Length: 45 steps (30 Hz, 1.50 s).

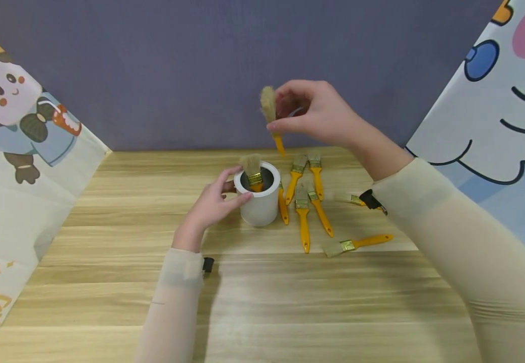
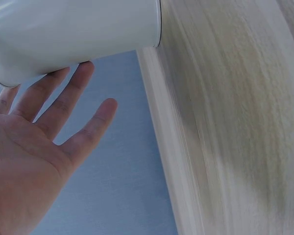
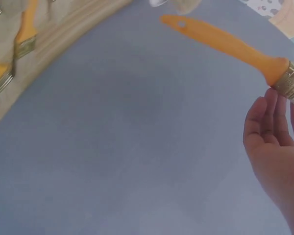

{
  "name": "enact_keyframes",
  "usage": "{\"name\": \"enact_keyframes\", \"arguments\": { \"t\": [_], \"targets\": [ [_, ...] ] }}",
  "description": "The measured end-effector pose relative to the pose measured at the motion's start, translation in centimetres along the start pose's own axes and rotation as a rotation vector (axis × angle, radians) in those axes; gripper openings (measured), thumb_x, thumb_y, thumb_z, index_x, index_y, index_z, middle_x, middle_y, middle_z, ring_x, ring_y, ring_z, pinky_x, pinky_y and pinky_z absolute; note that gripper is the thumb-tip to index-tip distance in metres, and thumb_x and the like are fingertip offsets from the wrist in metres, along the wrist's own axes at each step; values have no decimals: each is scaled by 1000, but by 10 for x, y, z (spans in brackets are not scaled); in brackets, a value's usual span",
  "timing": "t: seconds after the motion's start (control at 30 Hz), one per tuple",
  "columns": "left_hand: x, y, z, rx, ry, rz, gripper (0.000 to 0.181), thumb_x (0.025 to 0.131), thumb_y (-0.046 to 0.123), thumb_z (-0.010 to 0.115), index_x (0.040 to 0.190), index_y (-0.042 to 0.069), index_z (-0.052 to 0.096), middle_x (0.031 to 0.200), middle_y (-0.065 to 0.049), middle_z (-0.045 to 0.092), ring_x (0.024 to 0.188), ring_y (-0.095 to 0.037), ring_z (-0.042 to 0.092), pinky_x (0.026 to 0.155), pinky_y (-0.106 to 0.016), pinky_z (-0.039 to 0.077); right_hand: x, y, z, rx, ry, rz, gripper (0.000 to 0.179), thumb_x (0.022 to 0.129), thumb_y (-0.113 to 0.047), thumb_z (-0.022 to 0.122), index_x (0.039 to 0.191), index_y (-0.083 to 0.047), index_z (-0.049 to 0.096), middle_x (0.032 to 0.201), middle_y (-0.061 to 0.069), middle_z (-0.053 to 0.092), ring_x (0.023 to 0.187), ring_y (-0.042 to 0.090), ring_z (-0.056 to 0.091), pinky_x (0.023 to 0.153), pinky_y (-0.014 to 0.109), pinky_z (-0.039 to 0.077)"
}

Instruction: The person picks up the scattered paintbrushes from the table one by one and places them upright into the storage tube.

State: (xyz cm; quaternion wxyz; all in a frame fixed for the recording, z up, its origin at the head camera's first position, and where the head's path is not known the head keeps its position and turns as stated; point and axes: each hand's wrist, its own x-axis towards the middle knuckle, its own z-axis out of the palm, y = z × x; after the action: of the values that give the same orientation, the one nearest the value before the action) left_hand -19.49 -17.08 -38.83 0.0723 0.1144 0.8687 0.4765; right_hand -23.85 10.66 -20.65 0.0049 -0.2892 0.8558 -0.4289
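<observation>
My right hand (image 1: 319,113) pinches a paintbrush (image 1: 269,105) above and behind the can, bristles up and yellow handle pointing down. In the right wrist view the fingers (image 3: 255,122) meet this paintbrush (image 3: 225,41) near its metal ferrule. On the table, my left hand (image 1: 214,204) holds a white can (image 1: 259,206) from its left side, thumb at the front of the rim and forefinger at the back. The left wrist view shows the other fingers (image 2: 59,105) spread loosely against or near the can (image 2: 83,34). One paintbrush (image 1: 254,176) stands in the can, bristles up.
Several yellow-handled paintbrushes lie right of the can, among them one near brush (image 1: 303,222) and a sideways brush (image 1: 362,243). Another brush (image 1: 355,199) is partly hidden by the right wrist strap. A dark wall (image 1: 199,75) bounds the wooden table (image 1: 131,227) behind.
</observation>
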Motion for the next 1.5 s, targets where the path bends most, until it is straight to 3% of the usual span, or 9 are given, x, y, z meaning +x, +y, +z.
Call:
{"name": "enact_keyframes", "arguments": {
  "t": [0.23,0.5,0.8,0.93,1.2,1.5],
  "targets": [
    [0,-1,-1,-13,-2,-2,81,96,52,76,164,34,35,156,-11,60,144,-30,59,123,-68,37,6,-6,21,13,-68,0,32,92,-25,85,118,-13,70,112,5,72,101,17,69,93,32,58],
    [2,1,0,-23,-13,-2,82,97,53,76,164,34,34,158,-9,59,144,-29,59,124,-68,36,8,10,46,8,-166,39,36,92,-25,86,121,-14,69,115,4,72,102,16,71,94,35,61],
    [2,1,-1,-15,-24,8,78,100,47,74,165,32,33,155,-8,61,143,-29,60,123,-71,35,7,27,79,-125,-203,121,38,92,-31,86,118,-12,66,113,3,71,102,17,71,87,34,63],
    [1,2,-1,-20,-24,5,79,99,49,74,164,31,33,152,-9,64,143,-29,60,122,-71,36,6,34,92,-172,-225,151,40,92,-33,86,120,-12,66,115,2,72,105,16,72,89,33,63],
    [0,-2,-1,-10,-30,9,78,97,57,73,162,36,35,151,-7,65,144,-26,59,121,-70,38,4,45,110,-212,-254,170,37,92,-36,85,116,-12,69,110,1,75,100,15,72,85,31,62],
    [1,-2,0,3,-16,25,74,97,54,74,159,34,38,151,-9,65,145,-28,58,120,-69,40,3,44,120,-278,-209,145,34,92,-34,86,113,-12,72,104,0,76,93,13,73,79,27,63]
  ]
}}
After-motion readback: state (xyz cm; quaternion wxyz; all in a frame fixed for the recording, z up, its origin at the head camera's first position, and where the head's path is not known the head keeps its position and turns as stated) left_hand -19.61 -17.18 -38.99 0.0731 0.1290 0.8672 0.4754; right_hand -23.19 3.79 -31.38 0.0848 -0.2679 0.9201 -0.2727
